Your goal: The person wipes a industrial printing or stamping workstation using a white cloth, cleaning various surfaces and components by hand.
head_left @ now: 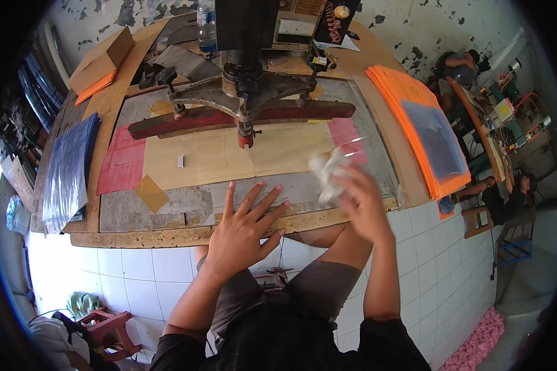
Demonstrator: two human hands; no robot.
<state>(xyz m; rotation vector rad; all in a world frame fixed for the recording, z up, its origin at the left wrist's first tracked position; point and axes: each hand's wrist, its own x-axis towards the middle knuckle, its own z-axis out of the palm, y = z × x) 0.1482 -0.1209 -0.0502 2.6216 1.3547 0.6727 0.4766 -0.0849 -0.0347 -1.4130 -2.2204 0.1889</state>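
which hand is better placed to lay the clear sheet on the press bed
Right, most likely. The right hand already grips the clear sheet, blurred, just over the bed near its right end. The left hand lies flat and spread on the bed's front edge, holding nothing.

The left hand (pixel 244 226) lies flat with fingers spread wide, while the blurred right hand (pixel 362 207) is raised, fingers curled.

Orange folders (pixel 408 105), blue plastic sheets (pixel 68 167), pink paper (pixel 122 159), white floor tiles (pixel 130 272), dark red press bar (pixel 229 116).
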